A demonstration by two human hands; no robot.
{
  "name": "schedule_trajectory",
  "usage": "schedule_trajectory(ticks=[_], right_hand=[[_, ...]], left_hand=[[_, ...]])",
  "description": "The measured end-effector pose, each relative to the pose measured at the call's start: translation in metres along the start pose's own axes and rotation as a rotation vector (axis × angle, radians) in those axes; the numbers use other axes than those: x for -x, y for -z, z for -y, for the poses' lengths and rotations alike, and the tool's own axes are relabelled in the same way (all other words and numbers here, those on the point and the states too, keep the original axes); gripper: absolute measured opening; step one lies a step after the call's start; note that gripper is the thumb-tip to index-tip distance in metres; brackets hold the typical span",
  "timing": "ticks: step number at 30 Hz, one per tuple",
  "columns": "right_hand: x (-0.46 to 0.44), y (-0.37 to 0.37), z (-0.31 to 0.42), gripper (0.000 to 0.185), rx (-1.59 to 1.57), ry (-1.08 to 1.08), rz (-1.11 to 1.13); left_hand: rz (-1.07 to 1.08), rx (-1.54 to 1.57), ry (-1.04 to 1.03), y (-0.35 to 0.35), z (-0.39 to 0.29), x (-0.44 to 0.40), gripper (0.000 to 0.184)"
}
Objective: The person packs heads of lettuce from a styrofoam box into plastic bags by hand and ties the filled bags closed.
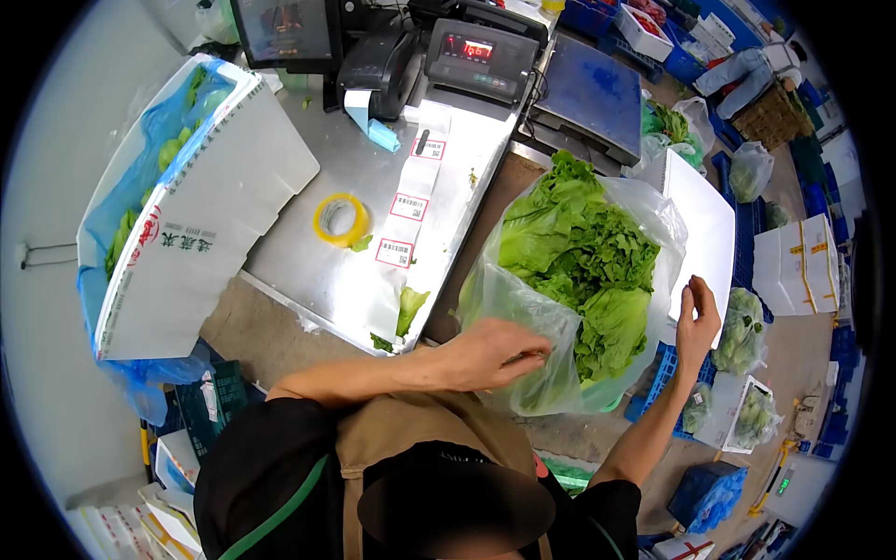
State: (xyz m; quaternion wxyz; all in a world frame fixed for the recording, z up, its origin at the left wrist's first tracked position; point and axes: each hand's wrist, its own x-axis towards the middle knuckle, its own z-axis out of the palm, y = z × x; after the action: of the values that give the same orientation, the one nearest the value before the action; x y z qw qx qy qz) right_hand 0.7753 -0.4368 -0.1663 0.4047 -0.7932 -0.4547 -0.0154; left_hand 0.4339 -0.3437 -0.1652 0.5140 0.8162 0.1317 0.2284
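A clear plastic bag (532,322), its mouth wide open, holds leafy green lettuce (583,252) in front of me. My left hand (495,355) is at the bag's near left edge, its fingers pinched on the plastic. On the other side, my right hand (697,317) is raised beside the bag's right edge, fingers curled with thumb and fingertips close together; whether it holds any plastic is too small to tell. A white foam box (702,233) stands just behind my right hand.
On the metal table (289,233) lie yellow tape (341,219) and a label strip (409,206). Behind are a printer (378,70) and a scale display (481,56). A foam box (205,201) stands left. A person (747,75) bends at the back right.
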Motion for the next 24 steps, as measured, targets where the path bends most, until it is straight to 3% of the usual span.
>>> schedule_trajectory(ticks=[6, 9, 13, 16, 19, 21, 22, 24], right_hand=[[-0.003, -0.007, 0.029, 0.024, -0.015, 0.096, 0.040], [-0.003, -0.007, 0.038, 0.021, -0.015, 0.188, 0.021], [-0.005, -0.002, 0.043, 0.021, 0.005, 0.245, -0.044], [-0.007, 0.001, 0.039, 0.021, 0.011, 0.207, -0.051], [-0.002, 0.004, 0.040, 0.021, 0.038, 0.250, -0.036], [0.004, -0.003, 0.023, 0.023, -0.089, 0.212, 0.000], [0.006, -0.004, 0.017, 0.024, -0.018, 0.252, 0.015], [0.010, -0.006, 0.007, 0.025, -0.018, 0.252, 0.091]], left_hand=[[-0.015, -0.044, 0.017, -0.011, -0.002, 0.012, 0.019], [-0.086, -0.190, -0.084, -0.015, -0.001, 0.004, 0.020], [-0.162, -0.421, -0.264, -0.022, 0.018, -0.024, 0.040], [-0.164, -0.622, -0.280, -0.028, 0.025, -0.043, 0.048], [0.060, -0.677, -0.091, -0.045, 0.058, -0.044, 0.045], [-0.096, -0.565, -0.316, -0.054, 0.068, -0.037, 0.042], [-0.138, -0.552, -0.325, -0.050, 0.053, -0.036, 0.020], [-0.166, -0.408, -0.481, -0.031, 0.035, -0.028, 0.022]])
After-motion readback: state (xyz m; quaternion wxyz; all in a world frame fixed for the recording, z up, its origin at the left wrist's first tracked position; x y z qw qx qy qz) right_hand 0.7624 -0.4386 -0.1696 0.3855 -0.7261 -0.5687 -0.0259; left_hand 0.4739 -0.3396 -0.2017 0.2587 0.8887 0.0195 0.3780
